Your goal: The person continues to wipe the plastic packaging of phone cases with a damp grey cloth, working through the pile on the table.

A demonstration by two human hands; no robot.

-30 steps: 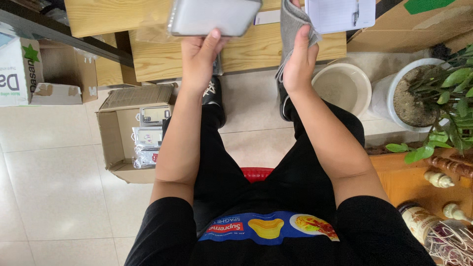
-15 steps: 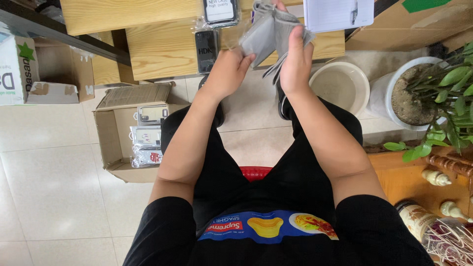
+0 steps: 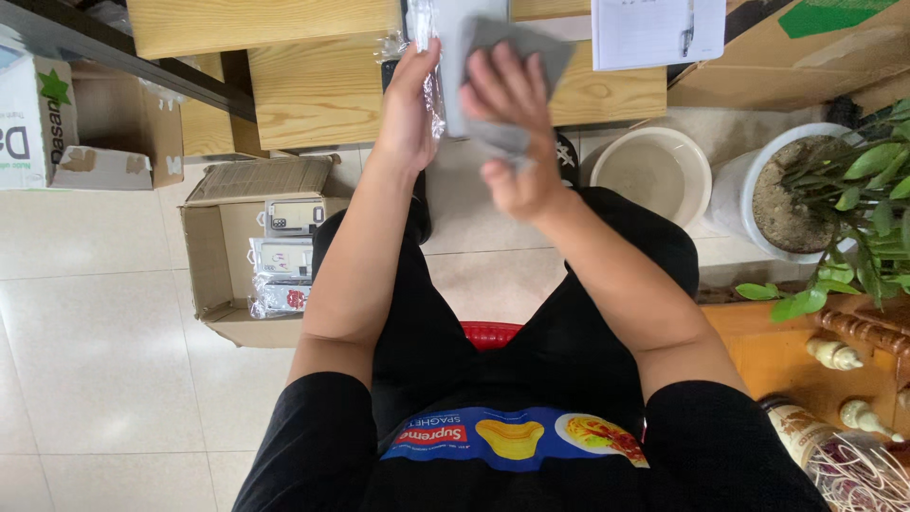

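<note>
The left hand point(image 3: 409, 114) grips the edge of a flat pale item in a clear plastic sleeve point(image 3: 438, 57), holding it upright above the wooden bench point(image 3: 322, 90). The right hand point(image 3: 512, 123), blurred, presses a grey cloth point(image 3: 512, 52) against that item's face, fingers closed over it. An open cardboard box point(image 3: 251, 251) of packaged items sits on the floor, left of the person's knee.

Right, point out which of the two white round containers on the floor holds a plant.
The white pot at the right edge: it holds soil and a green leafy plant. The white basin beside it, nearer the person's legs, shows only its bare inside.
</note>
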